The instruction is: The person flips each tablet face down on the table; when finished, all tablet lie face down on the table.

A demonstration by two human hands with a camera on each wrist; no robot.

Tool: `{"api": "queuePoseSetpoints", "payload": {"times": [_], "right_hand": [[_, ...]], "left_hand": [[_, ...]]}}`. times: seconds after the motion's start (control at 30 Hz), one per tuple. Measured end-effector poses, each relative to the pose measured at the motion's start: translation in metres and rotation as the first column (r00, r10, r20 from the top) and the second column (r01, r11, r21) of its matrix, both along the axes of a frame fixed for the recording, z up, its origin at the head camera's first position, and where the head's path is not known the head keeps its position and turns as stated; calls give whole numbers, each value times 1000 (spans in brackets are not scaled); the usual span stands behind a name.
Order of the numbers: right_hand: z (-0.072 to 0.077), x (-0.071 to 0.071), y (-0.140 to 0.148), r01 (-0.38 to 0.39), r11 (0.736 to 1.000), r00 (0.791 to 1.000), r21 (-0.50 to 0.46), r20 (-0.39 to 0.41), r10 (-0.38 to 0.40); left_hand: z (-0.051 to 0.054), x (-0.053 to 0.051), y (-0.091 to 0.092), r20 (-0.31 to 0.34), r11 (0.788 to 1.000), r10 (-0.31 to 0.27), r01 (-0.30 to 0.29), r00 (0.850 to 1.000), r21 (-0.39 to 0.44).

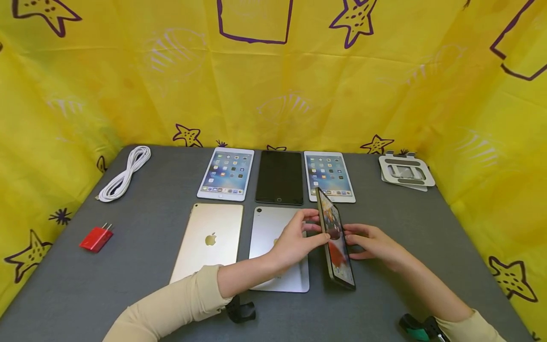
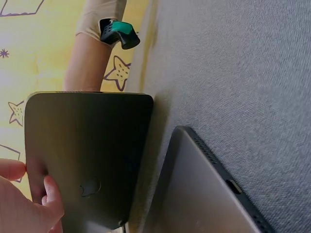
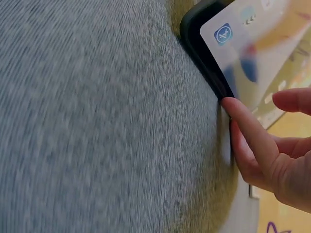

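Observation:
A dark-backed tablet (image 1: 341, 259) with its screen lit is tipped up on its side between both hands. My left hand (image 1: 295, 240) grips its raised edge, thumb at the screen side and fingers behind. The dark back (image 2: 104, 141) with its apple logo fills much of the left wrist view. On the other side, my right hand (image 1: 372, 242) touches the lower edge with outstretched fingers (image 3: 250, 128); the screen (image 3: 272, 43) shows beside them. Just left lies a silver tablet (image 1: 260, 247), back up, partly hidden by my left arm.
A gold tablet (image 1: 213, 221) lies back up. Behind are a white tablet (image 1: 226, 173), a black-screened tablet (image 1: 279, 178) and another white tablet (image 1: 329, 171). A folded stand (image 1: 408, 180) sits far right; a coiled white cable (image 1: 124, 178) and red plug (image 1: 96, 239) lie left.

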State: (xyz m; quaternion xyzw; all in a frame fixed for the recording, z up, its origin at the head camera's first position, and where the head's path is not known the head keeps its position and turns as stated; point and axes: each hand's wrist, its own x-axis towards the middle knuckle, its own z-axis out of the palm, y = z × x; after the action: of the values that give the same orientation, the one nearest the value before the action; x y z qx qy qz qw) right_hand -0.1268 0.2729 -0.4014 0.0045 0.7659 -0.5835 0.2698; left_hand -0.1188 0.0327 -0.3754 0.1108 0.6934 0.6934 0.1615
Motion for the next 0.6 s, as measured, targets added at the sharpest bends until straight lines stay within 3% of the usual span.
{"api": "queuePoseSetpoints", "payload": {"times": [0.43, 0.53, 0.6], "right_hand": [[-5, -1, -27, -20, 997, 1000, -77, -5, 20], [4, -5, -29, -30, 998, 996, -60, -89, 24], [15, -10, -30, 9, 999, 981, -51, -191, -19]], "left_hand": [[8, -3, 5, -86, 1000, -15, 16, 996, 11], [7, -4, 8, -100, 999, -15, 19, 995, 31], [6, -4, 11, -99, 999, -15, 19, 995, 34]]}}
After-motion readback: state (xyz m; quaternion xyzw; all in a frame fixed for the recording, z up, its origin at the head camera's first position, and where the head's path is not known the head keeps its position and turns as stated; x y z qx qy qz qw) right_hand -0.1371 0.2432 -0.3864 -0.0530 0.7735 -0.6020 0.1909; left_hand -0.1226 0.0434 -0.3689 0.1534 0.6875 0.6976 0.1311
